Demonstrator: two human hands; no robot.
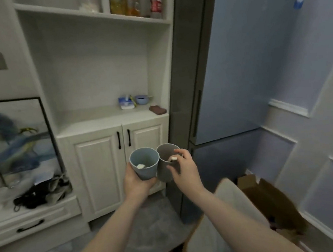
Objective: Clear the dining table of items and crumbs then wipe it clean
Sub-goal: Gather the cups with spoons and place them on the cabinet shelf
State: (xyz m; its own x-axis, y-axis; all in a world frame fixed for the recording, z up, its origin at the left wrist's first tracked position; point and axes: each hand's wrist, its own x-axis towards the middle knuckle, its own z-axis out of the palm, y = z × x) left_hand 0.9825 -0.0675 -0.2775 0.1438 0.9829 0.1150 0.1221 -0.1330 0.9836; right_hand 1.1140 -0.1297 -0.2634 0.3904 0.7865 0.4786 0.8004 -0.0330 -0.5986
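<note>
Left grip (pixel 137 179) is wrapped round the blue cup (pixel 144 163) low down, right grip (pixel 185 169) pinches the grey cup (pixel 167 161) at its rim, both midair facing the cabinet (pixel 101 155); they look light, rigid, slightly slick plastic, so hold them by the body.

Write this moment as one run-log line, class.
left hand: holds blue cup | right hand: holds grey cup | cups: touching, held before white cabinet | table: not yet wiped
</note>
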